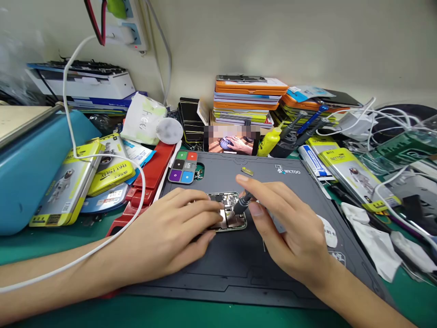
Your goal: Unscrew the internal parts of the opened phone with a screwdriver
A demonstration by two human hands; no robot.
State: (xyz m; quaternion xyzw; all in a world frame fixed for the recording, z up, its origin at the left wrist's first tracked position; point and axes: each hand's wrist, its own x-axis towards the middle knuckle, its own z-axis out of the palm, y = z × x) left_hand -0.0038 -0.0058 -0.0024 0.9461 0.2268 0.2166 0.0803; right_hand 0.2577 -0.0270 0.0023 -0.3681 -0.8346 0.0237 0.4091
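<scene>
An opened phone [232, 221] with its inner parts bare lies on the dark grey work mat [205, 284]. Over its left part rests my left hand [177, 225], fingers curled across it and gripping it from the side. My right hand [290, 223] has its fingers closed on a dark screwdriver [241, 203], whose lower end points down at the phone's right part. The hand covers much of the handle, and the tip is too small to make out. A small yellow-and-black piece [247, 171] lies on the mat behind the phone.
A colour-blocked screw tray [183, 167] sits at the mat's back left. Behind the mat stand a lit phone screen [232, 140], a yellow bottle [269, 142] and a screwdriver holder [285, 146]. Battery packs [358, 177] lie right; a white cable [142, 182] crosses my left forearm.
</scene>
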